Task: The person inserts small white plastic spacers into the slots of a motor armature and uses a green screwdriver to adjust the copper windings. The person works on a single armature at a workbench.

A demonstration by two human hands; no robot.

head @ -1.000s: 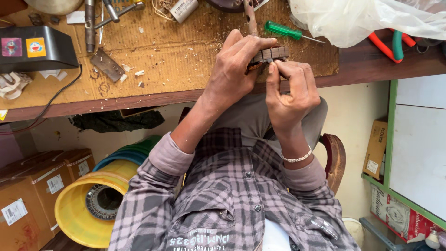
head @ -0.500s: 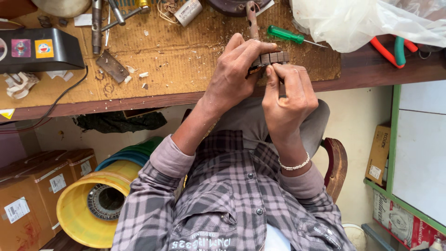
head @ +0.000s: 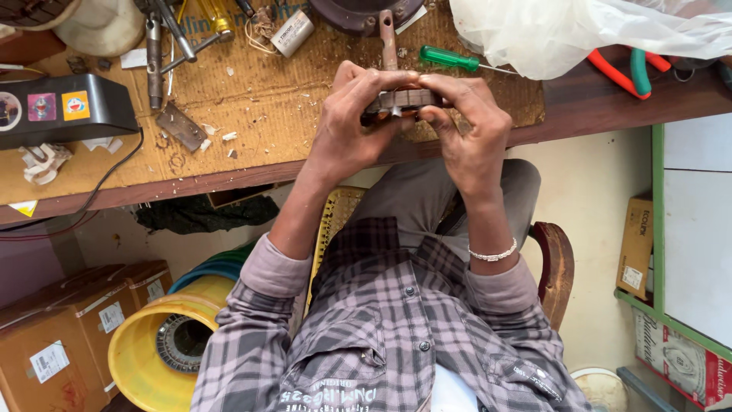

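Observation:
Both my hands hold a small dark ribbed metal part over the near edge of the wooden workbench. My left hand wraps its fingers over the left end and top of the part. My right hand pinches its right end with thumb and fingers. Most of the part is hidden under my fingers. A silver bracelet is on my right wrist.
On a cardboard mat lie a green-handled screwdriver, metal tools, a small metal plate and a grey cylinder. A black box sits left, a plastic bag and red-green pliers right. Yellow tub and cartons below.
My right hand rose from below the part to grip its right end. Both hands now hold it level between them, slightly farther over the bench.

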